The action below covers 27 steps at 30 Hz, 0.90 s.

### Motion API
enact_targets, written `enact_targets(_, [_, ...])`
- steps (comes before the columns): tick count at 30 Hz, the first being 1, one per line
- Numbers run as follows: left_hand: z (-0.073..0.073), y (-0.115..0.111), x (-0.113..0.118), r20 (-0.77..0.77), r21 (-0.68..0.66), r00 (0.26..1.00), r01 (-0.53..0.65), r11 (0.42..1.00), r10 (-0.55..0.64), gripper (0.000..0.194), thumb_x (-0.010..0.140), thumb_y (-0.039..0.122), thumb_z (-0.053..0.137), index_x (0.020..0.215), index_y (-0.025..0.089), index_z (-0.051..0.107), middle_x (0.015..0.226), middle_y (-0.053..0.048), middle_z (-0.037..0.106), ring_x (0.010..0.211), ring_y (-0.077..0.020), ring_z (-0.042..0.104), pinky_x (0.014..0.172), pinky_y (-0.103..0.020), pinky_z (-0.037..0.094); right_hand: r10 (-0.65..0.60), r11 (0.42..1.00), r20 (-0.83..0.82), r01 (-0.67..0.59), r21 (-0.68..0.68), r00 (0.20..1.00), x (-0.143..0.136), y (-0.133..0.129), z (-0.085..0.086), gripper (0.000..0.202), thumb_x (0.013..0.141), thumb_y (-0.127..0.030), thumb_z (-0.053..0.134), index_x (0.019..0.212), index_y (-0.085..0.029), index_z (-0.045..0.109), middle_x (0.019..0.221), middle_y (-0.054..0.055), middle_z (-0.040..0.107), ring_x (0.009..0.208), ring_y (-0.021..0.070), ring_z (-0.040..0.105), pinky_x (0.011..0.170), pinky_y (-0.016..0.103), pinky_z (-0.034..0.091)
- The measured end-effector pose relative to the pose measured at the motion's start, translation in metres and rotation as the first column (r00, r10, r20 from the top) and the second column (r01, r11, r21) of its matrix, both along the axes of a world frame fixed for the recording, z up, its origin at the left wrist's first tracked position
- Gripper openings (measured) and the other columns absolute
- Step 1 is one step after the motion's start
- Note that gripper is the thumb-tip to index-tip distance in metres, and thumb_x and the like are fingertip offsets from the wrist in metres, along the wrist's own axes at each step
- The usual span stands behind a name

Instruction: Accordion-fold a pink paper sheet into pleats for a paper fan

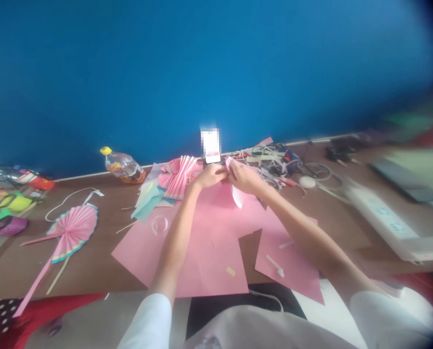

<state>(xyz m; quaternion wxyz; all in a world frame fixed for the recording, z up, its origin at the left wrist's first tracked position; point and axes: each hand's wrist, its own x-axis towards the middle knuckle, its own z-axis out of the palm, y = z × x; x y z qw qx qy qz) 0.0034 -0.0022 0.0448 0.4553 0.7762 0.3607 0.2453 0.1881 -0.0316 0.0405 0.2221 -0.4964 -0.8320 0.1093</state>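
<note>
Both my hands meet at the far middle of the brown table (92, 257). My left hand (209, 175) and my right hand (244, 177) pinch a small piece of pink paper (238, 196) between them; its pale underside hangs below my right hand. Under my forearms lie large pink paper sheets (209, 242). Just left of my left hand sits a stack of pleated pink paper (180, 177) on pale green and blue sheets (149, 198).
A finished pink paper fan (72, 230) on a stick lies at the left. A plastic bottle (123, 167) lies on its side by the blue wall. A tangle of cables and strips (274, 162) sits at the back right, a white device (391, 220) at the right, and a tape roll (160, 224) near the sheets.
</note>
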Motion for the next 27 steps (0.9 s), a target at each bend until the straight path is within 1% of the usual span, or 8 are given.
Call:
enact_targets(4, [0.003, -0.001, 0.002, 0.066, -0.074, 0.997, -0.024, 0.997, 0.028, 0.018, 0.086, 0.024, 0.055, 0.079, 0.01, 0.065, 0.07, -0.006, 0.068, 0.065, -0.0132, 0.066, 0.068, -0.026, 0.052, -0.018, 0.999, -0.031, 0.019, 0.028, 0.999, 0.0, -0.001, 0.002, 0.018, 0.09, -0.025, 0.034, 0.102, -0.018, 0.046, 0.074, 0.009, 0.063, 0.056, 0.0225, 0.049, 0.054, 0.03, 0.021])
enact_targets(9, [0.007, -0.001, -0.002, 0.13, -0.123, 0.984, -0.11, 0.986, 0.126, 0.02, 0.087, 0.028, 0.055, 0.081, 0.011, 0.064, 0.071, -0.006, 0.068, 0.064, -0.0116, 0.065, 0.067, -0.024, 0.053, 0.014, 0.998, -0.052, -0.011, 0.06, 0.999, 0.001, -0.002, 0.003, 0.013, 0.088, -0.025, 0.036, 0.096, -0.02, 0.045, 0.067, 0.004, 0.056, 0.051, 0.0191, 0.041, 0.053, 0.03, 0.019])
enact_targets(12, [0.005, 0.003, -0.006, 0.148, -0.127, 0.972, -0.166, 0.978, 0.184, 0.025, 0.087, 0.034, 0.055, 0.079, 0.012, 0.062, 0.069, -0.004, 0.066, 0.063, -0.0106, 0.064, 0.066, -0.023, 0.052, 0.024, 0.997, -0.053, -0.02, 0.075, 0.998, 0.005, 0.0, 0.006, 0.011, 0.085, -0.023, 0.039, 0.093, -0.02, 0.046, 0.064, 0.002, 0.053, 0.049, 0.0175, 0.036, 0.054, 0.029, 0.018])
enact_targets(15, [0.001, 0.009, -0.01, 0.128, -0.098, 0.962, -0.229, 0.968, 0.241, 0.03, 0.087, 0.037, 0.054, 0.072, 0.012, 0.059, 0.065, -0.003, 0.064, 0.061, -0.0096, 0.062, 0.063, -0.021, 0.05, 0.046, 0.996, -0.027, -0.044, 0.074, 0.999, 0.012, 0.001, 0.013, 0.013, 0.082, -0.022, 0.04, 0.092, -0.02, 0.048, 0.063, 0.002, 0.051, 0.051, 0.0175, 0.037, 0.055, 0.029, 0.019])
enact_targets(18, [-0.004, 0.014, -0.015, 0.055, -0.05, 0.953, -0.295, 0.954, 0.298, 0.027, 0.085, 0.032, 0.051, 0.065, 0.014, 0.056, 0.063, -0.003, 0.063, 0.061, -0.0099, 0.06, 0.06, -0.02, 0.047, 0.07, 0.994, 0.007, -0.07, 0.082, 0.998, 0.021, -0.001, 0.024, 0.016, 0.078, -0.019, 0.042, 0.092, -0.019, 0.05, 0.062, 0.001, 0.051, 0.052, 0.0179, 0.037, 0.057, 0.03, 0.021])
enact_targets(21, [-0.008, 0.018, -0.022, -0.009, 0.012, 0.936, -0.351, 0.936, 0.351, 0.026, 0.083, 0.027, 0.047, 0.06, 0.016, 0.05, 0.06, -0.001, 0.059, 0.059, -0.0104, 0.058, 0.058, -0.021, 0.045, 0.051, 0.992, 0.017, -0.053, 0.111, 0.999, 0.033, -0.004, 0.037, 0.013, 0.077, -0.017, 0.042, 0.087, -0.021, 0.049, 0.061, 0.001, 0.049, 0.052, 0.0174, 0.036, 0.057, 0.03, 0.02])
enact_targets(25, [-0.013, 0.021, -0.031, -0.068, 0.081, 0.941, -0.327, 0.942, 0.332, 0.022, 0.083, 0.027, 0.044, 0.063, 0.017, 0.047, 0.061, 0.0, 0.058, 0.059, -0.0105, 0.056, 0.059, -0.022, 0.043, -0.009, 0.994, -0.027, 0.012, 0.108, 1.0, 0.055, -0.005, 0.055, 0.011, 0.075, -0.014, 0.043, 0.08, -0.022, 0.046, 0.06, 0.0, 0.048, 0.052, 0.0162, 0.038, 0.057, 0.029, 0.022])
enact_targets(27, [-0.016, 0.023, -0.035, -0.098, 0.117, 0.942, -0.308, 0.944, 0.32, 0.02, 0.082, 0.025, 0.042, 0.064, 0.017, 0.047, 0.062, 0.0, 0.057, 0.06, -0.0109, 0.055, 0.06, -0.022, 0.042, -0.067, 0.994, -0.044, 0.071, 0.086, 0.997, 0.068, -0.005, 0.063, 0.009, 0.077, -0.014, 0.043, 0.079, -0.023, 0.046, 0.059, 0.0, 0.049, 0.053, 0.016, 0.04, 0.057, 0.029, 0.025])
